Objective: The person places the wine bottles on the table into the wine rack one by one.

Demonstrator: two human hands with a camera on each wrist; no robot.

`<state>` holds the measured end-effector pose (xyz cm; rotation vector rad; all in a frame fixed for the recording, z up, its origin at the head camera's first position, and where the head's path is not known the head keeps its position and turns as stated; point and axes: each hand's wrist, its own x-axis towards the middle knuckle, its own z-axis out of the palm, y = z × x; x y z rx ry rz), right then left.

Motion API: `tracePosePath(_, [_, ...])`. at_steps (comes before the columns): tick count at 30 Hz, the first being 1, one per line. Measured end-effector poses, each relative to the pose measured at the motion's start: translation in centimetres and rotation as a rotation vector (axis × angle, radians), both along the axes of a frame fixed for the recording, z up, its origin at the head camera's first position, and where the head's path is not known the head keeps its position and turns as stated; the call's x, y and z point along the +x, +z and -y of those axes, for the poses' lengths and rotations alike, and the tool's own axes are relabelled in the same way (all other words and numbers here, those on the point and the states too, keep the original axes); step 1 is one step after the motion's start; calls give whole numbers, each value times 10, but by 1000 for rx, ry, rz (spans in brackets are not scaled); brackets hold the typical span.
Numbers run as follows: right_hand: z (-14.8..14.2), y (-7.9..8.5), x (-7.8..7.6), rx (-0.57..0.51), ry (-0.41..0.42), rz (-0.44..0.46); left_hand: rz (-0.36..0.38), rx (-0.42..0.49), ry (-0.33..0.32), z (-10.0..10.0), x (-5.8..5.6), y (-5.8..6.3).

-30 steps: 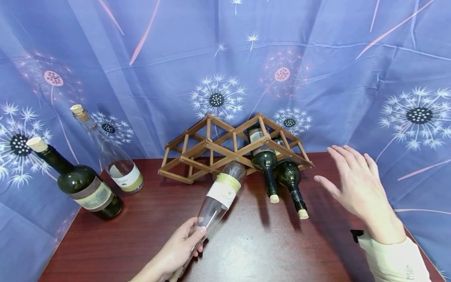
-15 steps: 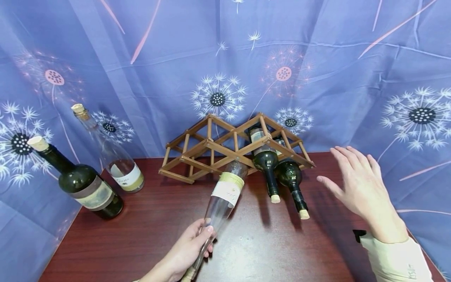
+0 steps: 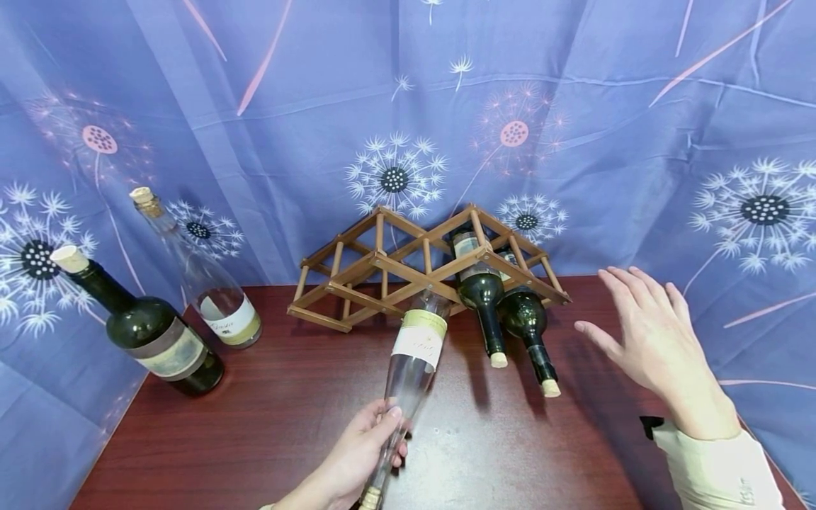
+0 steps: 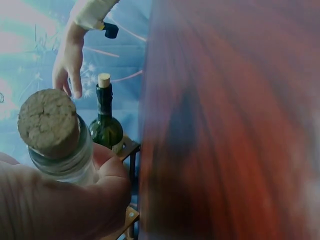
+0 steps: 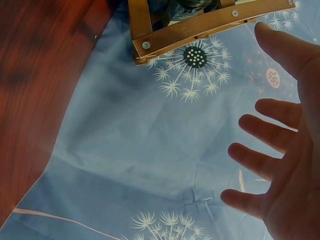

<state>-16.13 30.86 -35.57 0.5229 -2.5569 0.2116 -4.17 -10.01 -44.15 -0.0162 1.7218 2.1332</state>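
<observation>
My left hand [image 3: 363, 450] grips a clear glass bottle [image 3: 417, 361] by its neck. The bottle points base-first at the wooden wine rack [image 3: 376, 262], with its base at the front of the rack's lower middle. It carries a white and yellow-green label, and its cork [image 4: 50, 122] faces the left wrist camera. To the right of that bottle, two dark green bottles [image 3: 481, 290] lie in the rack, corked necks toward me. My right hand [image 3: 653, 340] hovers to the right of the rack, fingers spread and holding nothing; in the right wrist view its fingers [image 5: 265, 132] are straight.
On the left of the dark red table [image 3: 255, 439] stand a green corked bottle [image 3: 159, 347] and a clear corked bottle [image 3: 219, 297]. A blue dandelion-print cloth [image 3: 306, 106] hangs behind the rack and along both sides.
My left hand has shifted right with the clear bottle, and the bottle now lines up straighter with the rack opening. The right hand has stayed nearly still.
</observation>
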Motion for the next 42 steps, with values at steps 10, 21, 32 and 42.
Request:
tracePosePath(10, [-4,-5,-2,7,-9,57,52,65,20,-11,-4,0])
tracePosePath(21, [-6,-6,-2,7,-10,65,72,120,-8,-19,-11,-1])
tracePosePath(32, [-5,-8,-3,24,-22,122,26,23,-27,-25,-21,-1])
tracePosePath(42, [-8,-14,-6,39,-50,163,50,70,-27,-29,-29,-1])
